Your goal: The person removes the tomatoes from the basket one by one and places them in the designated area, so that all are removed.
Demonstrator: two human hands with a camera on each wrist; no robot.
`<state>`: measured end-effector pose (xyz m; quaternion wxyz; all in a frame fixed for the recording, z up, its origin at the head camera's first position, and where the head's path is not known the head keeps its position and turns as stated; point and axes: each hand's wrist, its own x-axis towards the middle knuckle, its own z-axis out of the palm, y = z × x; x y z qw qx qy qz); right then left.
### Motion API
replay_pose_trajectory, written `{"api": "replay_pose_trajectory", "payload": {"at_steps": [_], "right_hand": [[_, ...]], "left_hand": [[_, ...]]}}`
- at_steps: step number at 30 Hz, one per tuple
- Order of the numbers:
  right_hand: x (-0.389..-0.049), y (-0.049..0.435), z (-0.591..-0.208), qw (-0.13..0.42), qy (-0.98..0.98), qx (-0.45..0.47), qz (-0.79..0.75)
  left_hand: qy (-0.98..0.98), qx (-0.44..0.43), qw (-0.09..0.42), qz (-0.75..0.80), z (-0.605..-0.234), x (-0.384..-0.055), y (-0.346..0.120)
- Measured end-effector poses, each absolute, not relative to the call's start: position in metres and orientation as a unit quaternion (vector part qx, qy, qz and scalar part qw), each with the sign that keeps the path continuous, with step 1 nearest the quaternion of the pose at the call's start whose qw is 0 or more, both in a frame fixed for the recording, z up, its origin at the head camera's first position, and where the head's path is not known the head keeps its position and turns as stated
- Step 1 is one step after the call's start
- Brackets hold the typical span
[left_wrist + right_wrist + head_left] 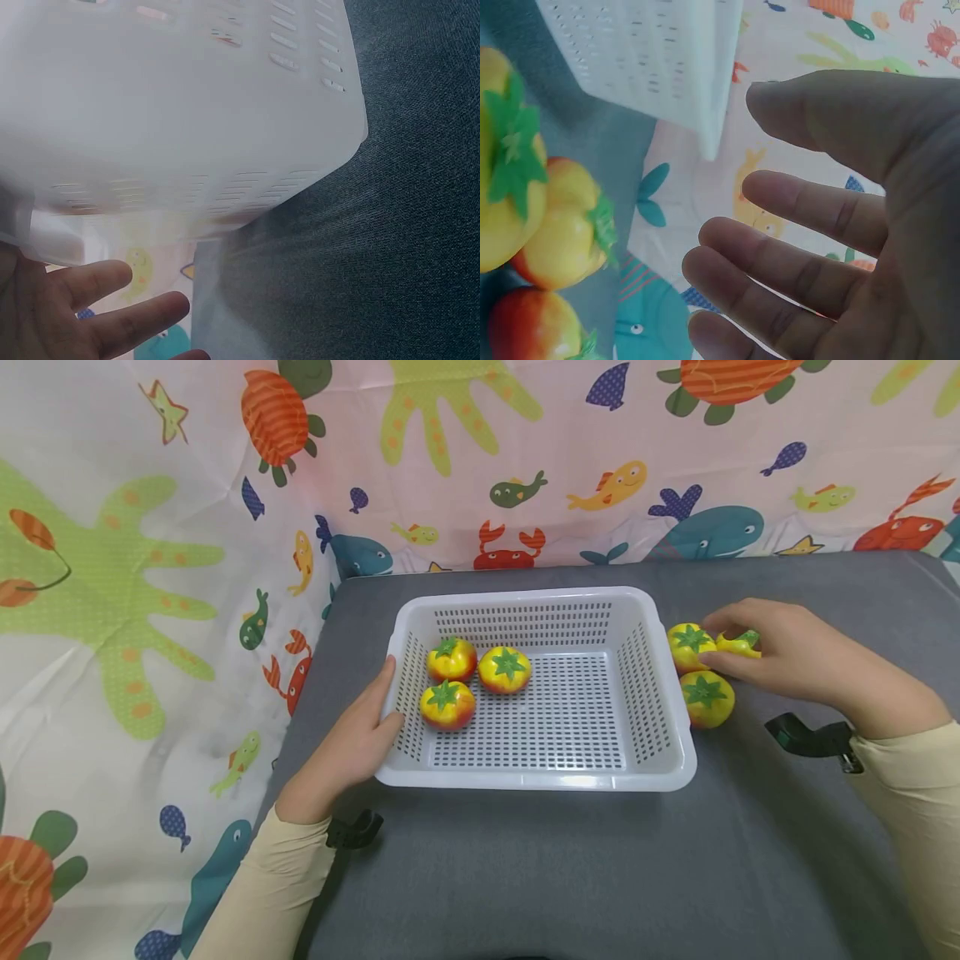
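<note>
My left hand point(348, 743) rests at the left rim of a white plastic basket point(536, 779), its thumb near the rim and its fingers straight along the outside. Inside the basket's left half sit three yellow-red toy tomatoes point(506, 671) with green star-shaped leaves. Over to the right, my right hand point(787, 652) hovers above three more toy tomatoes, overlapping the far-right one point(737, 647) in the head view. In the right wrist view the fingers point(802, 262) are loosely bent with nothing between them, and toy tomatoes point(559, 240) lie off to the left side.
The grey tabletop point(525, 868) runs under the basket. A curtain point(450, 502) printed with sea animals hangs behind and on the left. Black wrist mounts point(810, 737) stick out from both cream sleeves.
</note>
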<state>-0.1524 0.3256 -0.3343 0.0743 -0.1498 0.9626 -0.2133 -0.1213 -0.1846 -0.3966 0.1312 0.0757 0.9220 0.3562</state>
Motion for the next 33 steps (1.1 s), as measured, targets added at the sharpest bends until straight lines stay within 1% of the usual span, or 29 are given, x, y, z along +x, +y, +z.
{"api": "replay_pose_trajectory", "payload": {"at_steps": [4,15,20,33], "right_hand": [[-0.157,0.316,-0.329,0.068,0.961,-0.164,-0.211],[-0.170,0.289,-0.318,0.084,0.956,-0.177,-0.217],[-0.179,0.278,-0.319,0.084,0.953,-0.184,-0.225],[-0.200,0.246,-0.316,0.111,0.947,-0.201,-0.225]], "left_hand": [[0.923,0.074,0.131,0.354,-0.397,-0.121,-0.186],[0.923,0.078,0.129,0.355,-0.395,-0.121,-0.186],[0.923,0.076,0.129,0.355,-0.395,-0.120,-0.186],[0.922,0.072,0.132,0.356,-0.395,-0.121,-0.185]]}}
